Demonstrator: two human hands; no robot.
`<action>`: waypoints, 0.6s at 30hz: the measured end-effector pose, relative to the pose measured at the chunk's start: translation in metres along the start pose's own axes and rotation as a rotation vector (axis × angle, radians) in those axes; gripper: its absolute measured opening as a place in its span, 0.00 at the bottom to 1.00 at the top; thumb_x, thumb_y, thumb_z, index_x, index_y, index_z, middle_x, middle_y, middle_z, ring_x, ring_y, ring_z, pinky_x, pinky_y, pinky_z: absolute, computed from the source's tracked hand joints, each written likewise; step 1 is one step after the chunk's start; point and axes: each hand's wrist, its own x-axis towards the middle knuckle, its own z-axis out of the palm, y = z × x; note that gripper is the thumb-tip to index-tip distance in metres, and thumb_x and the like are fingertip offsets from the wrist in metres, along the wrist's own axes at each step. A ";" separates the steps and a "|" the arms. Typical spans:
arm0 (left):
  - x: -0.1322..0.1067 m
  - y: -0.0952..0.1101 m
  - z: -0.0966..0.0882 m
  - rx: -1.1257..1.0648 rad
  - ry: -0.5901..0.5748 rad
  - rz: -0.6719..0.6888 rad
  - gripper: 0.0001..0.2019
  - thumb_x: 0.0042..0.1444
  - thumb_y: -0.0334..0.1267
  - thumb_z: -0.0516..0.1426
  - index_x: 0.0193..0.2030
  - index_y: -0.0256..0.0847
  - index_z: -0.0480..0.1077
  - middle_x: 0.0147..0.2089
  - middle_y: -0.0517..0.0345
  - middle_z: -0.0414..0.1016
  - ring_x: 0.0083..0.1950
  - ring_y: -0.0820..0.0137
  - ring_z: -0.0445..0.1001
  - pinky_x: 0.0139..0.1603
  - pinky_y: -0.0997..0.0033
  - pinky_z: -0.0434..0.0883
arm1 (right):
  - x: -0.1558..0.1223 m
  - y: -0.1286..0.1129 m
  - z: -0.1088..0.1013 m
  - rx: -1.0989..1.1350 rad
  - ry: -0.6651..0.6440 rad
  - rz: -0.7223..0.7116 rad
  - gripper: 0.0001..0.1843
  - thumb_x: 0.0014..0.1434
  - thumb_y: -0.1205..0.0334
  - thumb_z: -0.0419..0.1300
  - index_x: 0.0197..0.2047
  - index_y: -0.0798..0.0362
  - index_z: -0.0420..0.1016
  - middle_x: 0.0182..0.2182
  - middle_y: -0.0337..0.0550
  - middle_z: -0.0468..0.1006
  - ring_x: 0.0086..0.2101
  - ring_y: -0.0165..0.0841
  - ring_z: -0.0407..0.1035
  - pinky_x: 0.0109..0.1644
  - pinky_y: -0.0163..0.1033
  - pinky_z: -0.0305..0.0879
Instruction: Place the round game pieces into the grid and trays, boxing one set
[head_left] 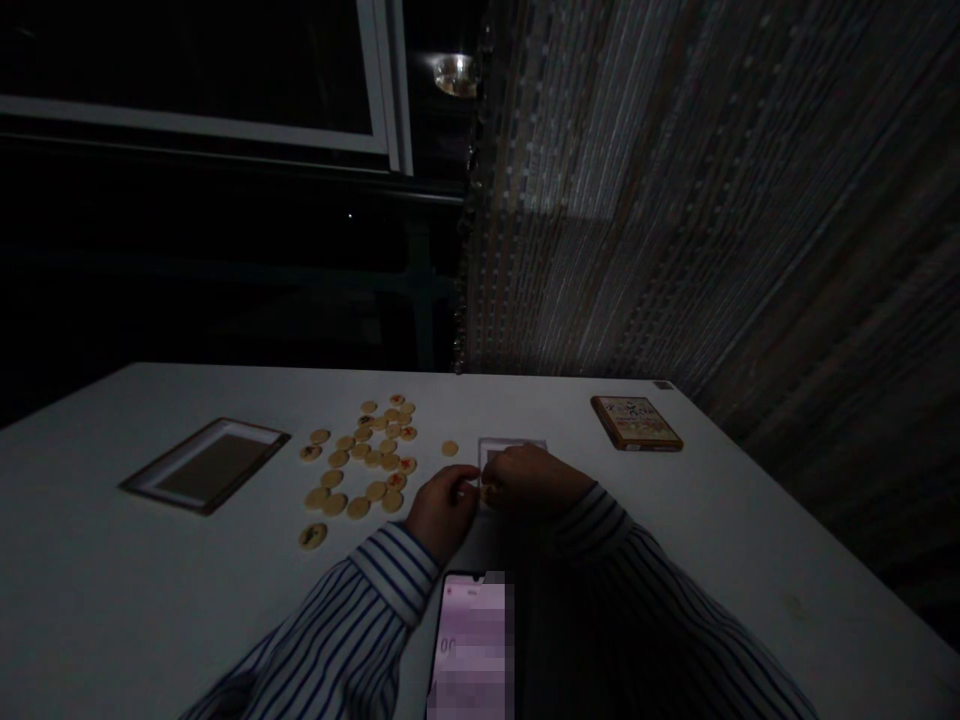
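A shallow pale-rimmed box (513,441) lies on the table in front of me, mostly hidden by my hands. My left hand (444,515) is curled at its left edge, thumb and finger closed against the rim. Over the box, my right hand (534,482) is closed, its fingers bent down. A small yellowish round xiangqi piece (489,492) shows in part at those fingertips. One piece (450,448) lies alone just left of the box. Farther left, several round wooden pieces (373,458) are spread in a loose group, some face up with red or black characters.
A brown-edged box part (206,465) lies at the left of the white table (120,590). At the right is a flat box with a printed cover (637,422). A lit phone (472,650) lies close to me. A string curtain (570,200) hangs behind the table.
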 end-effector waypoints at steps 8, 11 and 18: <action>0.000 0.001 0.000 0.019 0.001 0.003 0.11 0.45 0.32 0.52 0.36 0.39 0.72 0.30 0.56 0.75 0.33 0.68 0.72 0.38 0.69 0.68 | -0.002 0.005 0.001 0.033 0.021 -0.064 0.14 0.55 0.58 0.50 0.34 0.54 0.74 0.32 0.48 0.77 0.33 0.35 0.70 0.34 0.35 0.58; -0.001 0.004 -0.001 0.036 0.004 0.001 0.11 0.45 0.32 0.52 0.36 0.39 0.72 0.30 0.55 0.75 0.33 0.68 0.72 0.38 0.69 0.68 | -0.003 0.007 0.000 0.048 0.016 -0.063 0.13 0.54 0.60 0.50 0.34 0.54 0.75 0.32 0.48 0.77 0.34 0.35 0.70 0.35 0.35 0.58; 0.000 -0.001 0.000 0.060 -0.020 0.017 0.11 0.46 0.32 0.52 0.37 0.38 0.71 0.32 0.55 0.75 0.34 0.69 0.73 0.37 0.70 0.69 | -0.001 0.006 0.000 0.050 -0.024 -0.083 0.13 0.54 0.62 0.50 0.39 0.50 0.75 0.35 0.46 0.77 0.36 0.36 0.70 0.35 0.36 0.58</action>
